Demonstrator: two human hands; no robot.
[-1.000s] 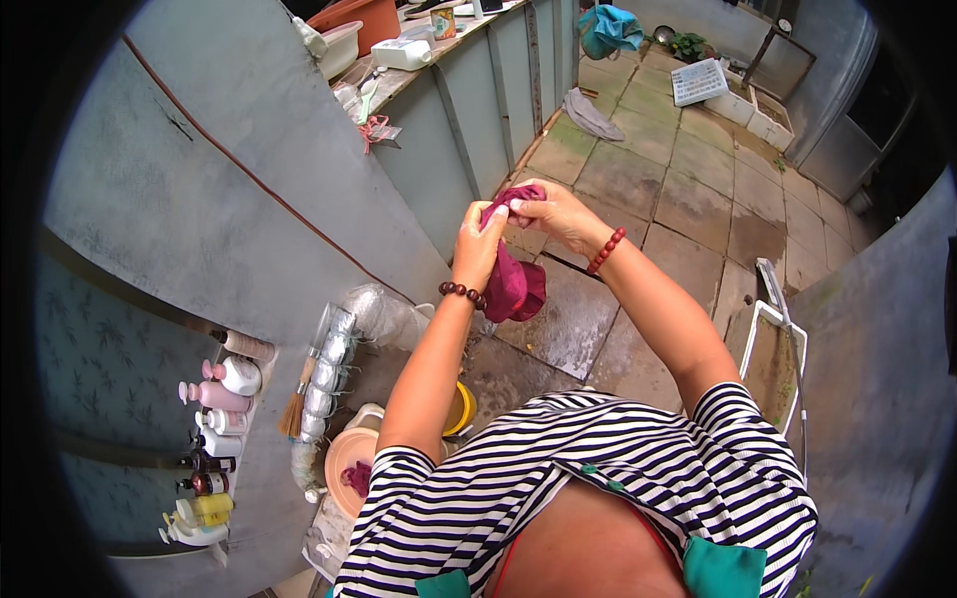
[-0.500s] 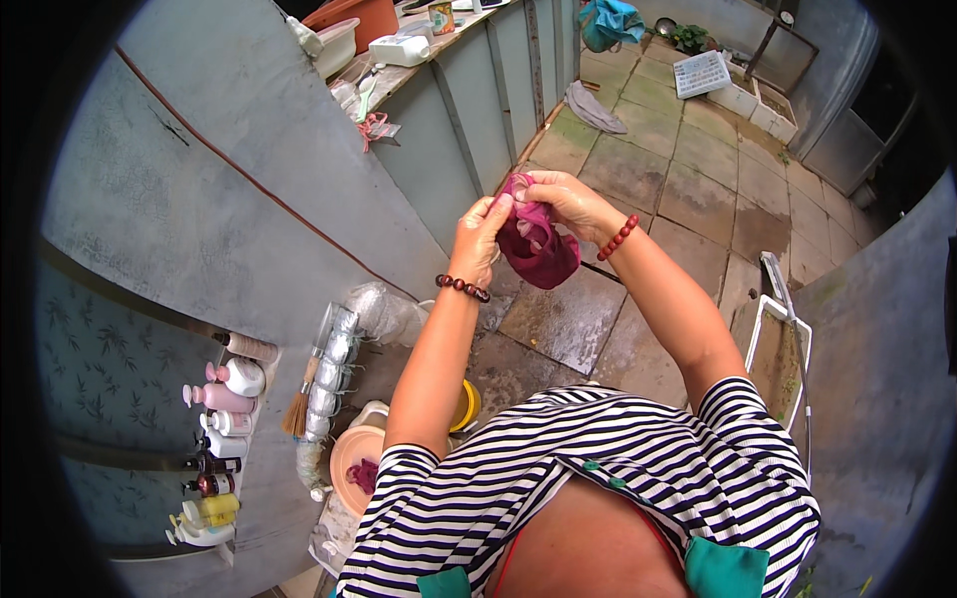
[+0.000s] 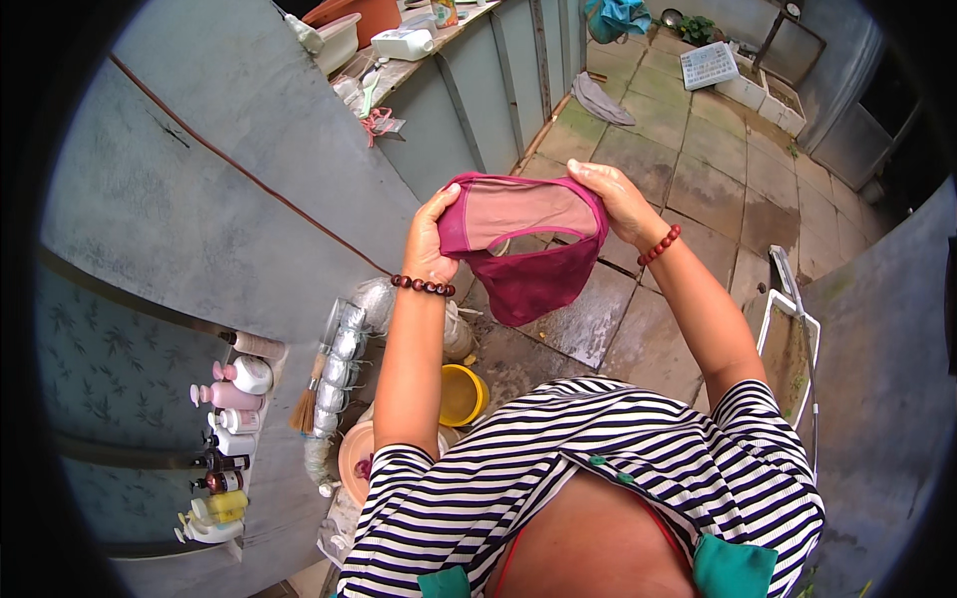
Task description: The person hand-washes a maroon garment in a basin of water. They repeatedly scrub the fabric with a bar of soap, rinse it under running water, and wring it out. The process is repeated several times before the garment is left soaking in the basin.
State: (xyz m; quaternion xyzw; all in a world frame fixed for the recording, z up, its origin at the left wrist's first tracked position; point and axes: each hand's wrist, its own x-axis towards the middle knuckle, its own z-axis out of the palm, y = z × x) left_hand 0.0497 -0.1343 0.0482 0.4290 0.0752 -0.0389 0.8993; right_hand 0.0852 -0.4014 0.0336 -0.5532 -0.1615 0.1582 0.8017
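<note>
Stretched between my two hands is a pair of dark magenta underpants (image 3: 533,284), with a sheer pinkish panel along the top and a leg opening showing the floor through it. My left hand (image 3: 431,231) grips the left side of the waistband, thumb on top. The right side is pinched by my right hand (image 3: 620,199), thumb along the upper edge. The lower part of the cloth hangs free above the paving. Both arms reach forward, a dark bead bracelet on the left wrist and a red one on the right.
Below my left arm stand a pink basin (image 3: 356,468) with magenta cloth in it and a yellow bucket (image 3: 464,396). Pump bottles (image 3: 229,397) line a shelf at left, near a brush (image 3: 307,404) and wrapped pipe. A cluttered counter (image 3: 409,70) is ahead. A grey cloth (image 3: 601,103) lies on the paving.
The underpants were bunched between my close-set hands; now they are spread wide. My left hand has moved left and my right hand right.
</note>
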